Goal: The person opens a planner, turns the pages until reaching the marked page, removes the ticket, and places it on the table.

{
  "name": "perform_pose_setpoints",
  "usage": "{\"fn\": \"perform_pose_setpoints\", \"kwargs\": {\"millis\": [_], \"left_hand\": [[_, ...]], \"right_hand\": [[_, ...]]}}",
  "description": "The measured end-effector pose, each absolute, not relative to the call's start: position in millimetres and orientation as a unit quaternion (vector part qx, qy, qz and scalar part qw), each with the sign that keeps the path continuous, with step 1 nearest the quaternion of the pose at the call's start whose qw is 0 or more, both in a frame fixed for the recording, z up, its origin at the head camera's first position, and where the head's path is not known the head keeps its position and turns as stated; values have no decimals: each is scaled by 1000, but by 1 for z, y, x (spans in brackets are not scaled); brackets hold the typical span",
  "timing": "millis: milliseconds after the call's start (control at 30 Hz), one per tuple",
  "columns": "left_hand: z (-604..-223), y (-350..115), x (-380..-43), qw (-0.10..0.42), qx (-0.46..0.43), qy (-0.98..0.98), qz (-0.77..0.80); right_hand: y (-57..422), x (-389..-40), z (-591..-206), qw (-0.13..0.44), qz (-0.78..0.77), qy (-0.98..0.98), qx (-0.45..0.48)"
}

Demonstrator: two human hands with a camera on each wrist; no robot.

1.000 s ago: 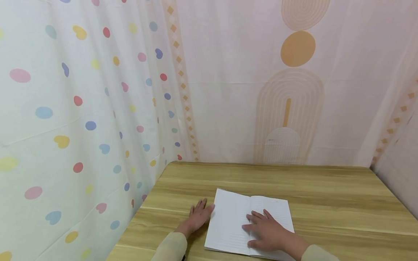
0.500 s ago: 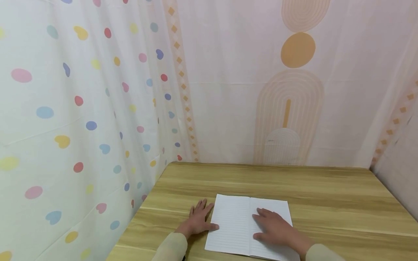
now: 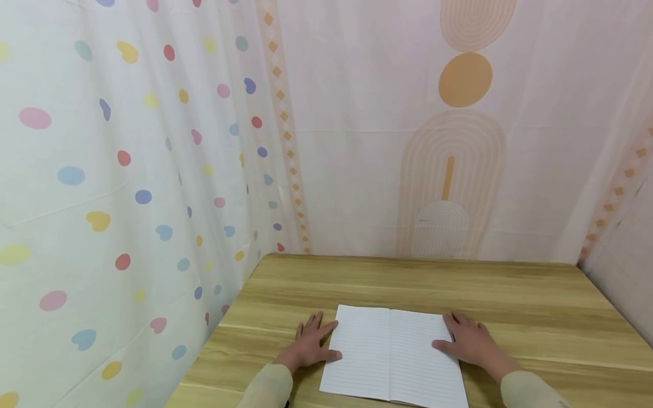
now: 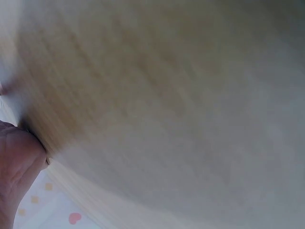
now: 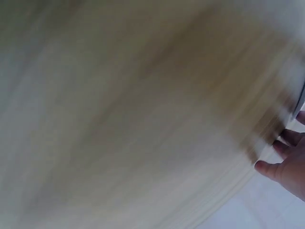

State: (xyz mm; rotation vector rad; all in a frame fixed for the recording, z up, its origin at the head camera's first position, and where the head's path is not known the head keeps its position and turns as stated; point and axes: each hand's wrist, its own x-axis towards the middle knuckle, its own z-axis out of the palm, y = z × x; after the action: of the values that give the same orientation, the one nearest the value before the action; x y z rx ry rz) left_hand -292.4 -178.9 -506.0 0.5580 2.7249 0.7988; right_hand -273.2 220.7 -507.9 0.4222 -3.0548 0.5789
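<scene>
An open notebook (image 3: 390, 357) with blank ruled pages lies flat on the wood-grain table (image 3: 285, 283) in the head view. My left hand (image 3: 308, 344) rests at its left edge, fingers spread, thumb on the left page and index finger by the edge. At the right edge lies my right hand (image 3: 471, 340), its thumb over the right page and its other fingers near the upper right corner. Part of the left hand (image 4: 19, 162) shows at the side of the left wrist view. The right wrist view catches the right hand's fingers (image 5: 281, 157); the rest there is blurred.
A white curtain with coloured dots (image 3: 143, 196) hangs along the table's left side. Behind the table's far edge hangs a pale cloth with arch patterns (image 3: 454, 170). A light wall or cloth (image 3: 627, 255) borders the right side.
The left page has come down flat and now shows ruled lines. My right hand has moved from the notebook's middle to its right edge. The left thumb has moved onto the left page.
</scene>
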Motion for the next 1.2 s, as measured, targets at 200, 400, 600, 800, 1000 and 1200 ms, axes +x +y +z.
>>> {"fn": "perform_pose_setpoints", "kwargs": {"millis": [200, 400, 600, 800, 1000, 1200], "left_hand": [[-508, -180, -294, 122, 192, 934, 275], [-511, -181, -295, 122, 188, 935, 274], [-511, -181, -296, 122, 187, 935, 276], [-512, -180, -297, 121, 191, 937, 267], [-513, -180, -297, 123, 192, 937, 265], [-512, -179, -297, 121, 191, 939, 258]], "right_hand": [[227, -271, -505, 0, 201, -970, 138], [225, -270, -504, -5, 196, -971, 133], [226, -271, -508, 3, 201, -970, 139], [223, -277, -508, 35, 220, -963, 149], [214, -280, -494, 44, 341, -930, 127], [200, -278, -469, -12, 476, -874, 98]]}}
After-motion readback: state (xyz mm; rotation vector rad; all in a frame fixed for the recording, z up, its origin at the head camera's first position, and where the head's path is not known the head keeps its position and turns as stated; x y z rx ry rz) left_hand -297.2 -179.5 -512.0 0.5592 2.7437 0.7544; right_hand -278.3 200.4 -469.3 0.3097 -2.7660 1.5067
